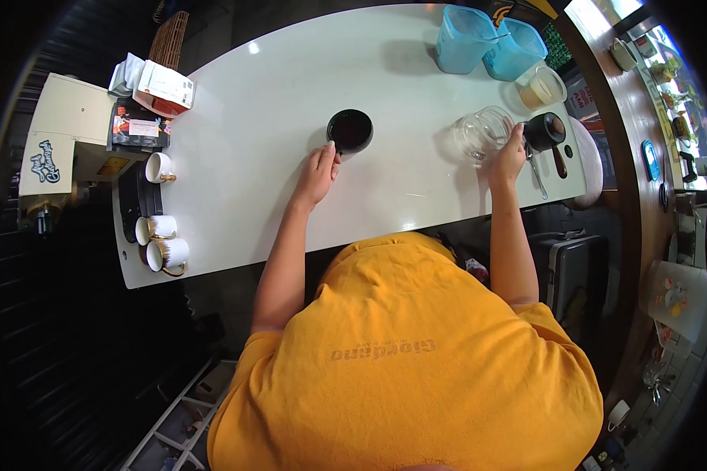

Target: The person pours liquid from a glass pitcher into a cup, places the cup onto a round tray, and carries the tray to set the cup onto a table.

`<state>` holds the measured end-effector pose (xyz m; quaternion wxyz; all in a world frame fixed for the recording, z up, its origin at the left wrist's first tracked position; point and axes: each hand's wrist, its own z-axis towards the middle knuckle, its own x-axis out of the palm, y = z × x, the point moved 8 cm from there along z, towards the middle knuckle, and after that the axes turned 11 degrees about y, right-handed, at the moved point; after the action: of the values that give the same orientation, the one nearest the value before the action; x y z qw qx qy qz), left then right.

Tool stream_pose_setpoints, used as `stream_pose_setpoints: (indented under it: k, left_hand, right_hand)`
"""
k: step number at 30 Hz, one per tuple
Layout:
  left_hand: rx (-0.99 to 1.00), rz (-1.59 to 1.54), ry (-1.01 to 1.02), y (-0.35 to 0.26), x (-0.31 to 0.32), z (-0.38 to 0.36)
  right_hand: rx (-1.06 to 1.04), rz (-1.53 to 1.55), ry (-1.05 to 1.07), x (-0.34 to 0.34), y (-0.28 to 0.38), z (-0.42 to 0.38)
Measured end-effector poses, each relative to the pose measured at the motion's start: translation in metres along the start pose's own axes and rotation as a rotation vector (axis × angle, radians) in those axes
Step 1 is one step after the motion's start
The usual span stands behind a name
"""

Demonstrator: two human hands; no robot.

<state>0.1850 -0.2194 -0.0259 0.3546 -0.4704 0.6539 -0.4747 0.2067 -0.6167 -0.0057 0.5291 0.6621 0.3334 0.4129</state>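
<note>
- Your left hand (316,174) grips the handle of the dark cup (349,129) at upper centre of the table (251,157); a jerk could slop it
- Your right hand (508,157) rests, fingers curled, against the glass jar (483,132) at upper right; a push could knock it into the black pitcher (543,130)

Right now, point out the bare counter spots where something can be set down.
Bare: the stretch between the black cup and the glass jar, and the wide area between the cup and the white mugs. Crowded: the right end around the blue containers and black pitcher.
</note>
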Motion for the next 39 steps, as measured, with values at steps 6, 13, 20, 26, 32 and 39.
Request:
stream_pose_setpoints:
  k: [6, 13, 20, 26, 32, 39]
  left_hand:
    - [-0.012, -0.014, -0.063, -0.005, -0.001, 0.007]
    - [-0.011, -0.021, -0.193, -0.008, -0.014, -0.006]
    - [0.022, -0.099, -0.331, -0.007, -0.023, -0.039]
    - [-0.024, -0.111, -0.459, -0.006, -0.012, -0.075]
    - [-0.082, -0.199, -0.682, 0.001, 0.001, -0.117]
    - [-0.005, -0.320, -0.979, 0.014, 0.007, -0.194]
  right_hand:
    - [-0.028, 0.006, -0.082, 0.003, 0.003, -0.013]
    - [-0.324, -0.404, -0.156, -0.007, 0.000, -0.044]
    - [-0.127, -0.459, 0.029, 0.007, -0.005, -0.084]
    - [-0.158, -0.482, 0.138, 0.027, 0.001, -0.074]
    - [-0.318, -0.577, 0.291, 0.041, 0.004, -0.072]
    - [-0.738, -0.483, 0.804, 0.116, 0.022, -0.123]
